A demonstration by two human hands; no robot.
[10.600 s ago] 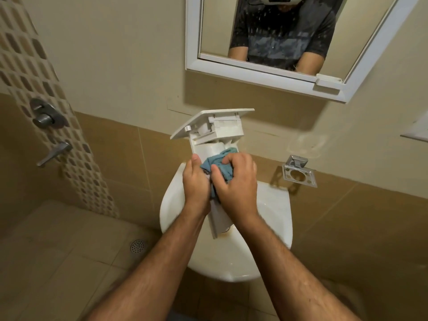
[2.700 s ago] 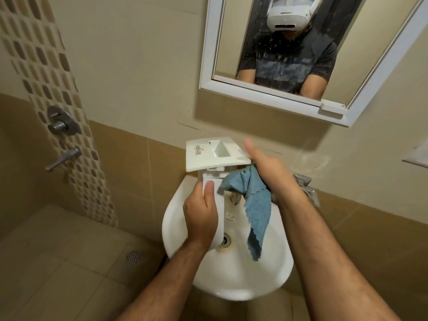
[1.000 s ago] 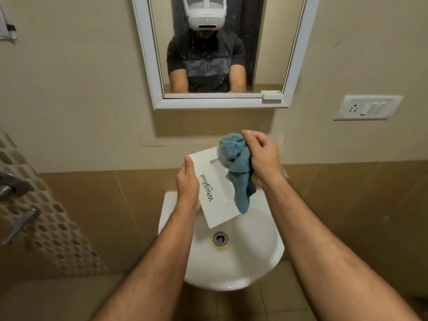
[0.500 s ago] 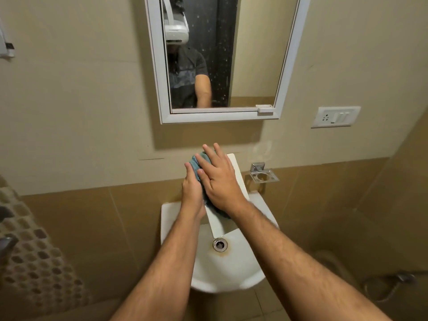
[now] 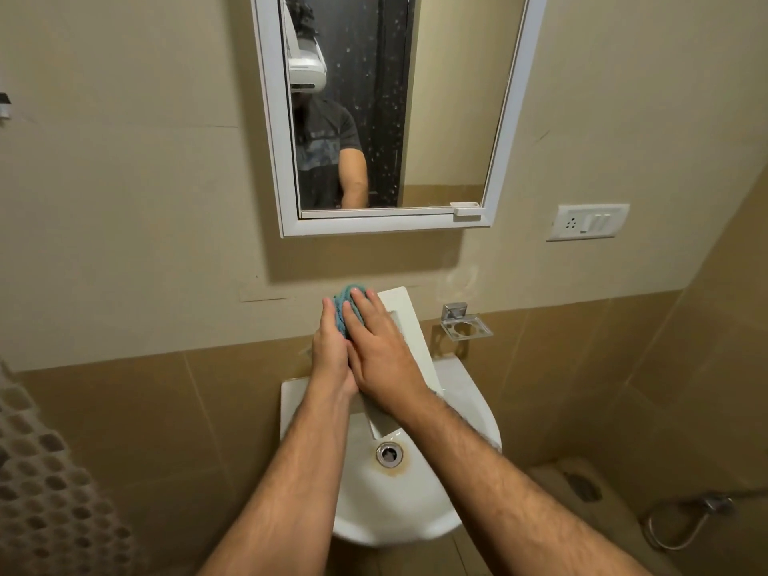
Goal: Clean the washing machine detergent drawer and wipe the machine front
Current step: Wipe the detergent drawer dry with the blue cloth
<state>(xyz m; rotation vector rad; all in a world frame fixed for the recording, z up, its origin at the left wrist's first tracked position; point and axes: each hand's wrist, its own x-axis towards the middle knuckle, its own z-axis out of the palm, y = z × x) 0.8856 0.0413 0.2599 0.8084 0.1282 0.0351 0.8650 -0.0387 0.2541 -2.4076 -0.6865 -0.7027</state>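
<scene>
White detergent drawer (image 5: 409,326) held tilted above the basin, bunched blue cloth (image 5: 345,303) pressed against it.

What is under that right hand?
A blue cloth pressed flat by the right hand onto the white drawer front. Most of the cloth is covered.

The cloth (image 5: 343,303) is blue, nubbly terry. The drawer (image 5: 409,330) looks smooth white plastic, the basin (image 5: 469,413) glossy ceramic. At right centre, the soap holder (image 5: 465,326) is shiny metal.

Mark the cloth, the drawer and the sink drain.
cloth (image 5: 343,303), head view, blue bunch above the fingers
drawer (image 5: 401,315), head view, white front panel
sink drain (image 5: 389,453), head view, metal ring
</scene>
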